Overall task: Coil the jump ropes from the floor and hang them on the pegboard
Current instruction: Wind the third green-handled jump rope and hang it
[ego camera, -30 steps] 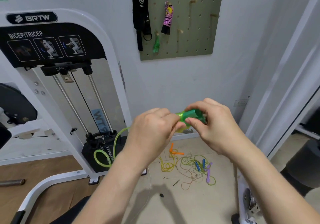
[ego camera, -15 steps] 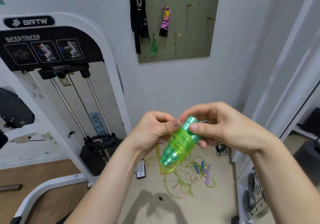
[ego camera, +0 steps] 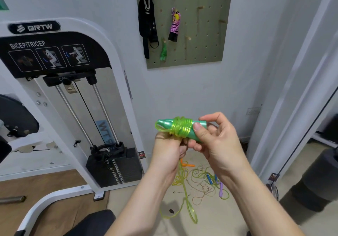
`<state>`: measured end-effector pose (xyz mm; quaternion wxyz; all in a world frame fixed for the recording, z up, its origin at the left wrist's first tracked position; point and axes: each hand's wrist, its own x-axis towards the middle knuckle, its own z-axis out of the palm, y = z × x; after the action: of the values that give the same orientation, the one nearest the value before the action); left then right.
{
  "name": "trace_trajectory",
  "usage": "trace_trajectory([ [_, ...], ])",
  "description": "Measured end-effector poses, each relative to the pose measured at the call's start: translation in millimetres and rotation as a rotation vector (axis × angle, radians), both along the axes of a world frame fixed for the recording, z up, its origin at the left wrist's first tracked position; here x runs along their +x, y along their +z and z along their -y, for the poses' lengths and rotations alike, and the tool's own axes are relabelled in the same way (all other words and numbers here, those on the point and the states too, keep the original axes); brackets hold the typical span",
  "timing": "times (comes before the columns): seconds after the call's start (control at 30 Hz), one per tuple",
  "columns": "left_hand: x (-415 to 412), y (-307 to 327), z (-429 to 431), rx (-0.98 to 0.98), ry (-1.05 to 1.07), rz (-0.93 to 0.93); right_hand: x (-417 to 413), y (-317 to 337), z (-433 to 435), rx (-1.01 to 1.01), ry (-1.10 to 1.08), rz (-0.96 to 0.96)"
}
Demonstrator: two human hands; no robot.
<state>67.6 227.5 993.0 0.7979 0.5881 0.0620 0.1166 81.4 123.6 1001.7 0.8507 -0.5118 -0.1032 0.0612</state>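
My right hand (ego camera: 214,137) grips the green jump-rope handles (ego camera: 165,123), held level at chest height, with several turns of translucent green rope (ego camera: 182,127) wound round them. Just below, my left hand (ego camera: 168,148) holds the free rope, which hangs down to a loop near the floor (ego camera: 192,212). The olive pegboard (ego camera: 206,40) hangs on the wall above, with a pink-wrapped rope (ego camera: 174,25) and a small green rope (ego camera: 163,50) on its pegs. Other loose ropes (ego camera: 203,179) lie tangled on the floor below my hands.
A white weight machine (ego camera: 76,118) with a black weight stack stands at the left, close to the pegboard wall. A black strap (ego camera: 147,22) hangs on the board's left side. Dark cylinders (ego camera: 314,181) stand at the right by a white frame.
The handles swung from tilted downward to level. More rope is wound round them, and my left hand has dropped under the bundle with the rope's tail.
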Motion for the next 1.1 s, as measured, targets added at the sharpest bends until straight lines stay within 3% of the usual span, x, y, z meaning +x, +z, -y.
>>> trace_trajectory([
  [0.13, -9.4, -1.6, 5.9, 0.205, -0.021, 0.009, 1.9, -4.0, -3.4, -0.157, -0.259, 0.118],
  [0.23, -14.9, -12.4, -1.1, 0.665, -0.006, 0.065, 9.7, -9.2, -0.1, -0.273, -0.377, 0.226],
  [0.37, -23.3, -11.2, -12.1, 1.356, 0.185, 0.242, 11.4, -21.8, 6.5, -0.661, -0.521, 0.462],
  [0.53, -22.6, 7.8, -27.6, 1.624, 0.271, 0.461, 13.3, -19.8, 12.2, -0.776, -0.452, 0.584],
  [0.73, -17.0, 26.9, -43.0, 1.767, 0.269, 0.554, 11.3, -12.9, 21.7, -0.890, -0.277, 0.678],
  [0.87, -13.0, 37.8, -49.9, 1.723, 0.150, 0.528, 5.3, -2.3, 29.6, -0.801, -0.013, 0.589],
  [1.1, -14.5, 47.7, -45.2, 0.952, -0.280, 0.205, 3.2, 26.6, 43.4, -0.573, 0.286, 0.491],
])
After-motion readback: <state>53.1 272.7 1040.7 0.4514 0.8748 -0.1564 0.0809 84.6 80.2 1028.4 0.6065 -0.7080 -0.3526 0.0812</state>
